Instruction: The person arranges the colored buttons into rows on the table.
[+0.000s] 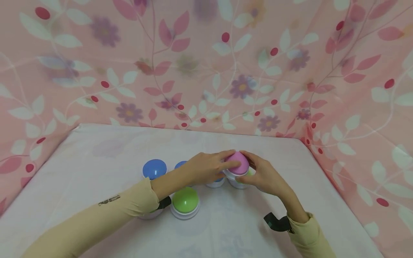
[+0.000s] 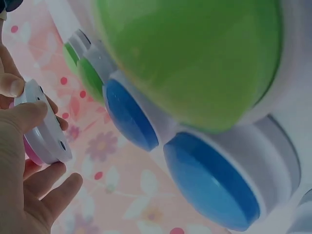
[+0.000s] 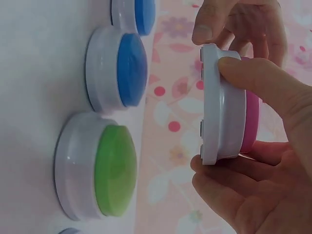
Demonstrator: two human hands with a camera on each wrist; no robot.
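Observation:
Both hands hold a pink push button (image 1: 237,163) with a white base, raised above the buttons at the right end of the group. My right hand (image 1: 266,175) grips it from the right; in the right wrist view its thumb lies along the white base (image 3: 224,107) and its fingers curl beneath. From the other side my left hand (image 1: 208,166) reaches across, fingers over the dome. The left wrist view shows the left thumb on the base (image 2: 46,131). Small dark marks line the base's underside. Behind the pink button, a green button (image 3: 117,170) is partly hidden in the head view.
Several domed buttons stand on the white cloth (image 1: 226,229): a blue one (image 1: 155,167) at left, another blue one (image 1: 180,164) partly behind the left arm, and a green one (image 1: 185,200) nearer. A white base (image 1: 152,215) shows under the left wrist. Floral curtains (image 1: 206,71) surround the table.

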